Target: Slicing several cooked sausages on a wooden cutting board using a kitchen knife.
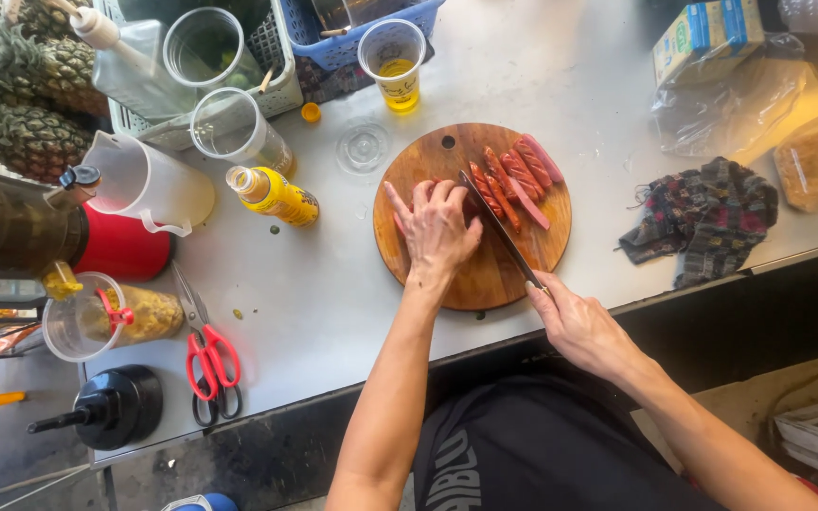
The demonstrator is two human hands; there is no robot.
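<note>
Here, your right hand (575,322) grips the knife (502,230) while your left hand (437,227) pins a sausage (473,201) on the round board (485,274); fingertips near the blade risk a cut.

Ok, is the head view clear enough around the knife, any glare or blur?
Head view: even daylight, sharp on the knife, sausages and cutting board; mild sheen on the metal table; wide-lens bending at the edges; bright glare spot top right.

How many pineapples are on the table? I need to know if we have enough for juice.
2 clearly show: one pineapple at the top left corner, another pineapple just below it, beside the white jug. More may be hidden beyond the frame's edge.
</note>
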